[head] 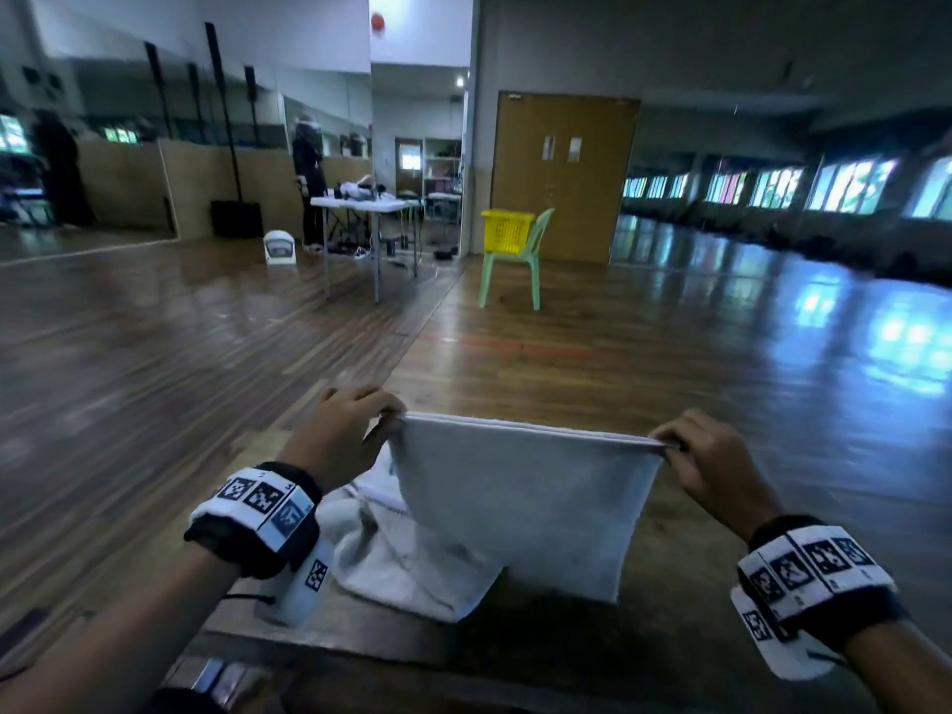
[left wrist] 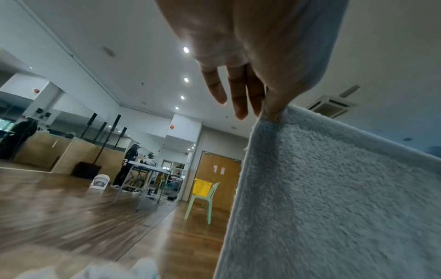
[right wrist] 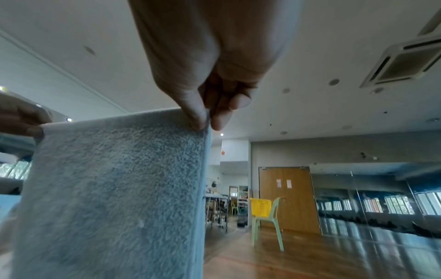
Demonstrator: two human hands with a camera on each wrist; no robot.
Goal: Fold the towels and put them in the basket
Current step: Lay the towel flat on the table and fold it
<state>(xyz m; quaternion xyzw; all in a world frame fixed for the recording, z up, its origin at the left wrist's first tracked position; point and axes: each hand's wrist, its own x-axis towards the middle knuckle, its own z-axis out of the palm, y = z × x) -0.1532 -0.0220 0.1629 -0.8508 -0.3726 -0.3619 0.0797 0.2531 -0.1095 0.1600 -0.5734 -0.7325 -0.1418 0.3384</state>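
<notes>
A pale grey towel (head: 520,502) hangs doubled over above a wooden table, stretched flat between both hands. My left hand (head: 350,430) pinches its top left corner and my right hand (head: 706,456) pinches the top right corner. In the left wrist view the thumb grips the towel (left wrist: 334,198) edge while the other fingers (left wrist: 238,98) point straight. In the right wrist view thumb and fingers (right wrist: 203,117) pinch the towel (right wrist: 114,188) corner. A second towel (head: 402,553) lies crumpled on the table under the left wrist. The yellow basket (head: 506,230) stands on a green chair far across the room.
The wooden table (head: 669,636) edge runs below my hands. The green chair (head: 515,265) stands before a brown double door (head: 564,172). A white folding table (head: 360,206) with a person beside it is at the back left. Wooden floor lies open between.
</notes>
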